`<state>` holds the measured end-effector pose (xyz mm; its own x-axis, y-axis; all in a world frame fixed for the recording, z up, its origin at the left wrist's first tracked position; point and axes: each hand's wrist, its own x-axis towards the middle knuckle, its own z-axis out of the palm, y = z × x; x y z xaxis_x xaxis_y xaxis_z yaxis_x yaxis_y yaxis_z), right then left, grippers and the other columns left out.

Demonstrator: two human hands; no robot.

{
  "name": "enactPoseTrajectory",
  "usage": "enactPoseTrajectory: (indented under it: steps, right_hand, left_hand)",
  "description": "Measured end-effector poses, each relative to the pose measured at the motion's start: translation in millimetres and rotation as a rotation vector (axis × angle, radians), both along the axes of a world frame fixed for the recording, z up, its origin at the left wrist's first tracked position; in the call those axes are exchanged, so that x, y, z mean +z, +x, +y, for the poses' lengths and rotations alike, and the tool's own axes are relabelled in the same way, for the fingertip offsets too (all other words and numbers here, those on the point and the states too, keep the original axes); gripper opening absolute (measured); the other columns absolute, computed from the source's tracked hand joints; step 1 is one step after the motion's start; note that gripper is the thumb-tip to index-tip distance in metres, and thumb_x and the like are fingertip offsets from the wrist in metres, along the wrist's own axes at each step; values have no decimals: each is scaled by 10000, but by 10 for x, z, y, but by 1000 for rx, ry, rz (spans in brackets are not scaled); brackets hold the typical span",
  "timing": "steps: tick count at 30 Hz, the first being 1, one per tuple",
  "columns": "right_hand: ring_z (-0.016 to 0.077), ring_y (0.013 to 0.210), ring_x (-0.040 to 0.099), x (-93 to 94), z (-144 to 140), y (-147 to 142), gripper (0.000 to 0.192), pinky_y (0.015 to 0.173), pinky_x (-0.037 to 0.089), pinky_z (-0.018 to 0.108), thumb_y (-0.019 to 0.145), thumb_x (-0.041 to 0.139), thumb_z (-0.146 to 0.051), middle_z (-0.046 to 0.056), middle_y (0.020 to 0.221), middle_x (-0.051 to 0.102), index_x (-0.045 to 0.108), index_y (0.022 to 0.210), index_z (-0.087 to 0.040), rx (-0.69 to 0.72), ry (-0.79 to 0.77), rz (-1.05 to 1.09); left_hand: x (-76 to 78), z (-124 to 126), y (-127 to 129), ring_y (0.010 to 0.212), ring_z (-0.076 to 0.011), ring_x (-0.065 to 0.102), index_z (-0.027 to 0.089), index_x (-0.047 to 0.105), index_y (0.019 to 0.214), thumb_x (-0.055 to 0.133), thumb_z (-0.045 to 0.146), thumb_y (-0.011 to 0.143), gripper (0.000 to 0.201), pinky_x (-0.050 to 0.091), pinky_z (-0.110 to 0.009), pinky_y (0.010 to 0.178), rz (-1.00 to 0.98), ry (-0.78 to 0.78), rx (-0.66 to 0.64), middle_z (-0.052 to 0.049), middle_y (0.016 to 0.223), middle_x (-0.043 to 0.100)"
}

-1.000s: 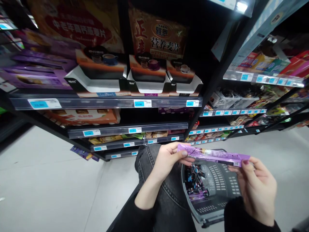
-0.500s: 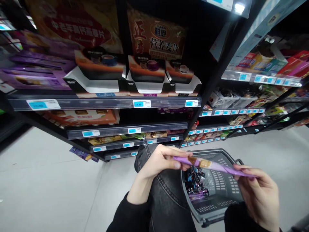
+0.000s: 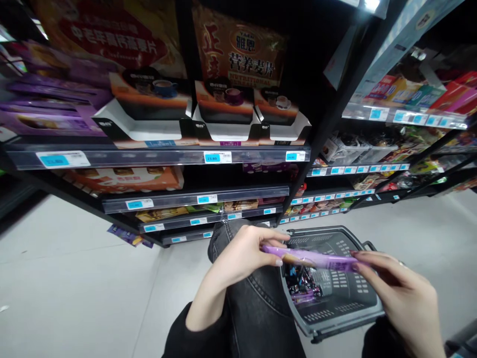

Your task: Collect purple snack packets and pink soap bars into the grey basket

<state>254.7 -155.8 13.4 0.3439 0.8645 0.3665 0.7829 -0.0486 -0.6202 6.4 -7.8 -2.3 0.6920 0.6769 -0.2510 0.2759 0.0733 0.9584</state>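
I see tall black metal shelves full of boxes and bags, with blue price tags along the edges. Below them sits a grey plastic shopping basket on the pale floor, with small wrapped sweets inside. Over the basket I hold a long thin purple plastic snack packet. It lies almost flat, its long side running left to right, the right end a bit lower. My left hand pinches the left end. My right hand pinches the right end with its fingertips.
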Motion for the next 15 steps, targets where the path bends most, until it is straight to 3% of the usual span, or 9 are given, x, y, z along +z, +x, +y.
enactPoseTrajectory:
  steps: [5, 9, 12, 15]
  right_hand:
    - [143, 593, 647, 94, -39, 19, 141, 552, 521, 233, 761, 697, -394, -6, 734, 725, 719, 750, -255, -6, -27, -18]
    - [126, 588, 648, 73, -146, 37, 166, 551, 524, 209, 714, 737, -422, -14, 735, 733, 723, 758, -262, -117, -43, -2]
    - [132, 614, 672, -24, -222, 69, 212, 590, 562, 195, 657, 785, -385, -4, 743, 737, 725, 806, -247, -264, -1, 198]
    - [175, 686, 704, -141, -263, 133, 299, 618, 594, 219, 630, 801, -364, 42, 791, 746, 724, 875, -212, -284, -11, 466]
  left_hand:
    - [42, -4, 16, 813, -179, 701, 253, 752, 929, 794, 103, 604, 360, 517, -229, 763, 17, 82, -3, 23, 864, 754]
    - [37, -14, 18, 745, -170, 698, 280, 757, 911, 821, 180, 611, 323, 511, -217, 697, -46, 91, -22, 35, 824, 754]
    - [28, -52, 65, 730, -168, 697, 294, 756, 903, 825, 205, 615, 309, 509, -218, 698, -47, 103, -34, 42, 811, 753]
    - [21, -91, 145, 751, -170, 702, 275, 753, 921, 819, 172, 619, 326, 515, -219, 717, -44, 80, -50, 35, 821, 753]
